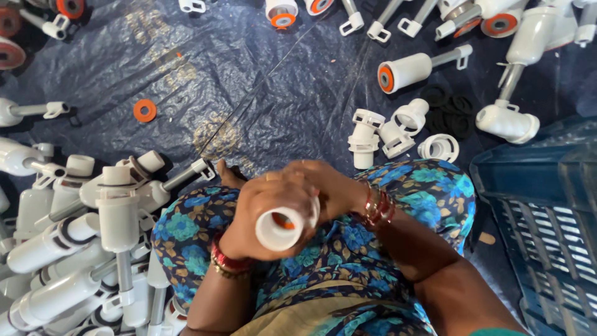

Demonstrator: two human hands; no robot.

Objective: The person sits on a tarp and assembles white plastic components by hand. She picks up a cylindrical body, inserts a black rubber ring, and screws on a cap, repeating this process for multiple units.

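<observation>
I hold a white plastic tube (281, 228) over my lap, its open end facing up at me with an orange ring showing inside. My left hand (264, 211) wraps around the tube's body. My right hand (326, 183) grips the far end of the same tube, fingers closed over it. Both wrists wear red and gold bangles. My knees, in blue floral cloth, lie under the hands.
A pile of white plunger-like parts (93, 249) lies at my left. More white parts (407, 67) and caps (439, 148) are scattered ahead on the dark blue tarp (249, 93), with a loose orange ring (144, 110) and black rings (451, 112). A blue crate (547, 211) stands right.
</observation>
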